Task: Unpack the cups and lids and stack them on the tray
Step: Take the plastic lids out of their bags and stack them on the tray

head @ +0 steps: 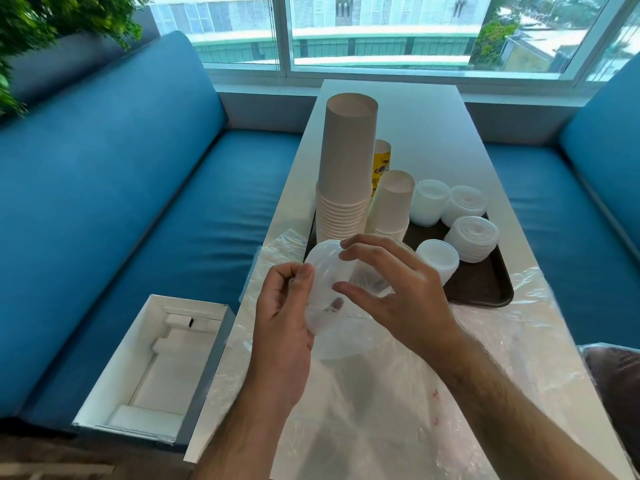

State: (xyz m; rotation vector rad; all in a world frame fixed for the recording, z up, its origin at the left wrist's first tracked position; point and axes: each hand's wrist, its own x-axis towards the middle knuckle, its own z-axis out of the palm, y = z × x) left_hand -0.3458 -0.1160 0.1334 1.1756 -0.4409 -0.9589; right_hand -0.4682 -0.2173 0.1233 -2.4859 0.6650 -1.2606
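while the left hand (282, 317) grips a clear lid (325, 289) above the plastic wrap (381, 393), the right hand (391, 289) hovers beside it, fingers spread and relaxed. cups (346, 174) and lid stacks (472, 239) stand on the tray (485, 289).
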